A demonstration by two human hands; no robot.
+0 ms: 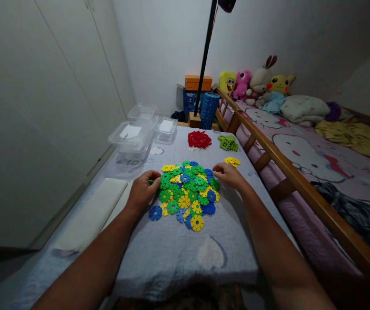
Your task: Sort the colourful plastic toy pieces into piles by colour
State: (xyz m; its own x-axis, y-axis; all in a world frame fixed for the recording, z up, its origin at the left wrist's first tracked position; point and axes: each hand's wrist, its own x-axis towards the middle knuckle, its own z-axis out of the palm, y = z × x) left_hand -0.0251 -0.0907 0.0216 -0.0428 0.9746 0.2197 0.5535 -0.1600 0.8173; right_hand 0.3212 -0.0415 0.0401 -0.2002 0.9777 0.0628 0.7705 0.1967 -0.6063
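Note:
A loose heap of notched plastic snowflake discs [184,201] in green, yellow and blue lies mid-table. My left hand [141,191] is at the heap's left edge, thumb and fingers closed around a green snowflake disc [151,182], of which only a bit shows. On the other side, my right hand [228,175] has its fingers curled together at the heap's right edge, beside a blue disc [208,172]. Whatever those fingers pinch is hidden. Just beyond the right hand sits a small group of yellow discs [232,162].
Farther back are a red pile [199,139] and a light green pile [228,143] of plastic pieces. Clear plastic containers [133,144] stand at the back left, and a folded white cloth [91,213] lies at left. A wooden bed rail [272,157] runs along the right.

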